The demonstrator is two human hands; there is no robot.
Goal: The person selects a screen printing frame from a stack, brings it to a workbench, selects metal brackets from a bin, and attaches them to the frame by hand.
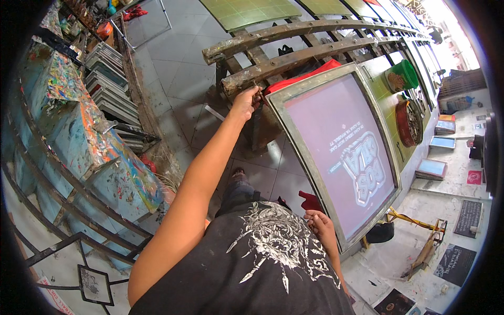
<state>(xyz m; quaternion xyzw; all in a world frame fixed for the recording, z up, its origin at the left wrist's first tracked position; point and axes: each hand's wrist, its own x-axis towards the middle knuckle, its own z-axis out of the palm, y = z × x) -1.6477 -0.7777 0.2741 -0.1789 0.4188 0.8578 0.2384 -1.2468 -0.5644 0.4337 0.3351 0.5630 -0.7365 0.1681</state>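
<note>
A large screen-printing frame (pixel 341 147) with a grey metal border and a pinkish mesh carrying a pale design lies over a red cloth (pixel 310 73) on the long print table. My left hand (pixel 245 101) reaches far out and grips the frame's far corner beside a rusty rail (pixel 294 55). My right hand (pixel 320 224) is close to my body, holding the frame's near edge. A scrap of red cloth (pixel 310 201) shows just beside that hand.
Green-topped table pads (pixel 252 10) run along the rail into the distance. A green bucket (pixel 404 73) and a round red tub (pixel 408 122) sit to the right. Paint-splattered blue racks (pixel 94 142) and stacked frames (pixel 107 79) line the left. Small screens lie on the floor at right.
</note>
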